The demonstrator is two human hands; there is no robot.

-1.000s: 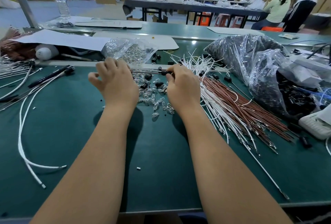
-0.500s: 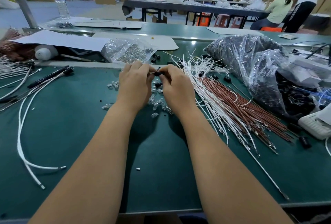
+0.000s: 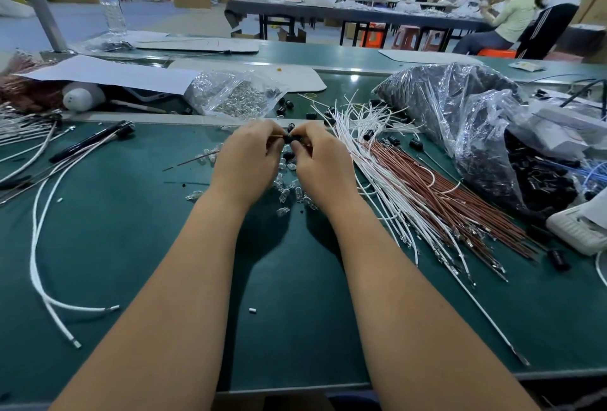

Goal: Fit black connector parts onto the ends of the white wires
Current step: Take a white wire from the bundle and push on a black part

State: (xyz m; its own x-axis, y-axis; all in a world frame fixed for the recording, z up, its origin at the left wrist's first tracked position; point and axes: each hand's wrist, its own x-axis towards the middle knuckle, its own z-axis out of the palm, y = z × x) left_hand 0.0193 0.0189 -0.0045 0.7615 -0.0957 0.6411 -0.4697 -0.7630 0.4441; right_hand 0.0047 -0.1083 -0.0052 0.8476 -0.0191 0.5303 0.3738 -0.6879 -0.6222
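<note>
My left hand and my right hand meet fingertip to fingertip above the green table. Between them sits a small black connector, pinched by my right fingers. My left fingers pinch a thin brownish wire that runs into the connector, and its tail sticks out to the lower left of the hand. A fan of white wires and brown wires lies just right of my right hand. Loose black connectors lie among them.
Small clear parts are scattered under my hands. A clear bag of such parts lies behind, and a big plastic bag of black parts at the right. Long white cables and a black tool lie left. People work at a far table.
My left hand moved right to meet my right hand at the black connector. The wire that stretched between the hands now trails out to the left of my left hand.
</note>
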